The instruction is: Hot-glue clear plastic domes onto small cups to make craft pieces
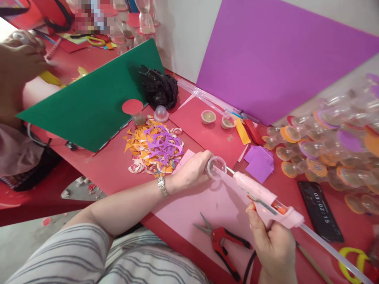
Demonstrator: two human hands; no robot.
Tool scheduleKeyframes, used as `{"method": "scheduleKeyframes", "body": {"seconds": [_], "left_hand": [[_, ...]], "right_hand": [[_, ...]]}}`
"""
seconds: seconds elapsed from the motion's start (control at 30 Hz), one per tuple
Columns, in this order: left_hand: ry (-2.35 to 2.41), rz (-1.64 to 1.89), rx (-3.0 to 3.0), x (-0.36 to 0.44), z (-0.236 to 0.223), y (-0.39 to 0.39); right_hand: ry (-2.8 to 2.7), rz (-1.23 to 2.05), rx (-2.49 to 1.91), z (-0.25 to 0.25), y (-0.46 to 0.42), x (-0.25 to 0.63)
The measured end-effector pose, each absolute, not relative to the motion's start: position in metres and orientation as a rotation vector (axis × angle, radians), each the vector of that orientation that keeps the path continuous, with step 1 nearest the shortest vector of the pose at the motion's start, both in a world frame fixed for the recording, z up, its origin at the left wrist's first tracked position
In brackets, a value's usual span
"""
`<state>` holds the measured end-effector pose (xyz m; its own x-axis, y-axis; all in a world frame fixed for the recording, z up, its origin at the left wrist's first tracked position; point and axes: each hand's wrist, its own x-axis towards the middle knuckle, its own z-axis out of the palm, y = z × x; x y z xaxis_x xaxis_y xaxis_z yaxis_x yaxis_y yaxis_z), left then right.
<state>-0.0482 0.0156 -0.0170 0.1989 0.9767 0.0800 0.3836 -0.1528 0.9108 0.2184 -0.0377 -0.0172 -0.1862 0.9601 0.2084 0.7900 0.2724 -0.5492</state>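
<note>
My left hand (pixel 197 167), a watch at its wrist, is closed around a small clear plastic cup (pixel 217 168) whose round rim faces me. In my right hand (pixel 271 246) is a pink hot glue gun (pixel 256 189), gripped by its handle, with a long glue stick (pixel 334 248) coming out of its back. The gun's metal nozzle meets or nearly touches the cup's rim; I cannot tell which. Below both hands, red-handled snips (pixel 220 238) lie with their blades apart on a pink sheet (pixel 183 213).
Orange and purple paper scraps (pixel 160 144) are heaped at left, near a green board (pixel 100 94) and a black plastic bag (pixel 160 86). Purple paper squares (pixel 259 162), a phone (pixel 320 211) and stacked clear-cup pieces (pixel 325 138) stand at right. Another person's hand (pixel 25 55) shows at upper left.
</note>
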Motion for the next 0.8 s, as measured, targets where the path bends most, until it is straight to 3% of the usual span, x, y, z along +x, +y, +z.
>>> {"method": "scheduleKeyframes", "body": {"seconds": [0.8], "left_hand": [[1.282,0.897,1.832,-0.050,-0.031,0.021]], "right_hand": [[-1.915,0.435,-1.567,-0.014,-0.042,0.207]]}}
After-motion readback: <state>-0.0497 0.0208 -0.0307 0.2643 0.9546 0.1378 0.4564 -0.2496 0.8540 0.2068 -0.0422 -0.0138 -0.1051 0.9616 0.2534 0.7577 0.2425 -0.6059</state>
